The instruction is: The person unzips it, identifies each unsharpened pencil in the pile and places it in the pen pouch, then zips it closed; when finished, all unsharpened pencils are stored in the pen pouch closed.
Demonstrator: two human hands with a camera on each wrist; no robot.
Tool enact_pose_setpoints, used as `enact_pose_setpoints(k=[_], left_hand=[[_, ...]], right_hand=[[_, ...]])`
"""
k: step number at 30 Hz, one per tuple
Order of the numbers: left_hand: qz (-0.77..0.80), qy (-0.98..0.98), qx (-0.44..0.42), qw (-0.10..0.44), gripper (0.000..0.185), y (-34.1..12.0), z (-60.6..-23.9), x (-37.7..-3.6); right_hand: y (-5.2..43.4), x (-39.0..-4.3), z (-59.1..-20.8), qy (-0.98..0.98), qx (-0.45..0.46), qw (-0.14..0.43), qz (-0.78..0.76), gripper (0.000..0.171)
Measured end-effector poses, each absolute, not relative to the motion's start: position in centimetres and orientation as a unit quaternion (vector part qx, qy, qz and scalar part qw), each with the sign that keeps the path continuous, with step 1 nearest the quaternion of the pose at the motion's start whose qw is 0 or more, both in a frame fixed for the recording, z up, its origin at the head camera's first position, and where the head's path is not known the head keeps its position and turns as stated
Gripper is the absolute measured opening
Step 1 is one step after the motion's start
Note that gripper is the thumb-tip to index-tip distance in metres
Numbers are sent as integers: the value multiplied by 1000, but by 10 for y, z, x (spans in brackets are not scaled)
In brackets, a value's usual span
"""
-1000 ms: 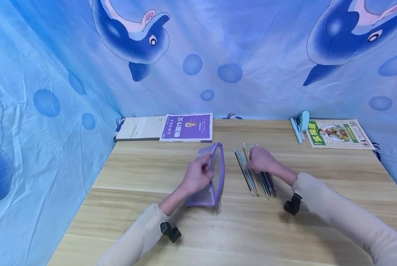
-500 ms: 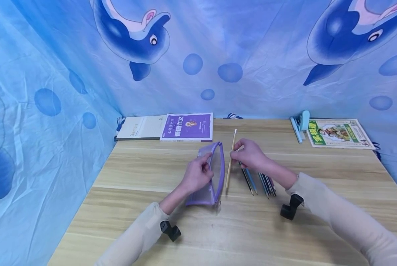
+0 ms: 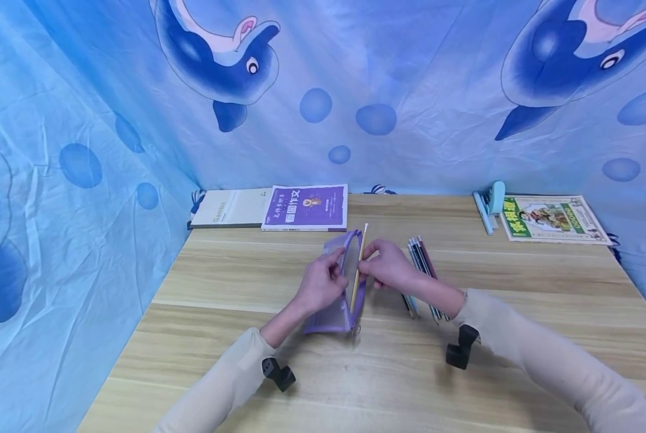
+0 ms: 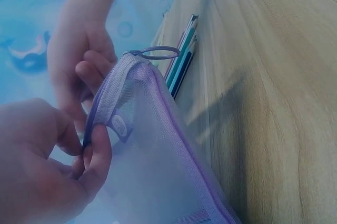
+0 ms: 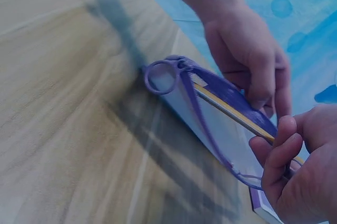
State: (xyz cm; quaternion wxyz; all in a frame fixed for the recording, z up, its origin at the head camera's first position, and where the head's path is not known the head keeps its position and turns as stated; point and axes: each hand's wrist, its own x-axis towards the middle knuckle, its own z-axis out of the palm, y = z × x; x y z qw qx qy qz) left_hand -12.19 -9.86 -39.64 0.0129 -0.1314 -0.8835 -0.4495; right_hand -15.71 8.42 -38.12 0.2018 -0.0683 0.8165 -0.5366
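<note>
Your right hand [image 3: 389, 266] fingers pinch a yellow pencil [image 3: 357, 270], which has come over from the pencil row [image 3: 423, 270] and now lies lengthwise in the mouth of the purple mesh pouch [image 3: 340, 300], so it looks about half in. Your left hand [image 3: 320, 282] fingers pinch the pouch's zip edge open; the see-through pouch stands on edge just left of that row.

The pouch [image 3: 338, 282] lies mid-table [image 3: 518, 337]. Loose pencils [image 3: 423, 270] lie at its 3 o'clock, two books [image 3: 271, 208] at its 12.
</note>
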Motion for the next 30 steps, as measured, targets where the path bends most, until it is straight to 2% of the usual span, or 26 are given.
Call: enact_pose_setpoints(k=[20, 30], left_hand=[[-457, -879, -136, 18, 65, -98, -402, -120], [-465, -875, -132, 19, 66, -98, -398, -121]], right_hand=[[74, -153, -390, 807, -71, 231, -539, 17], [107, -164, -384, 832, -80, 213, -506, 17]])
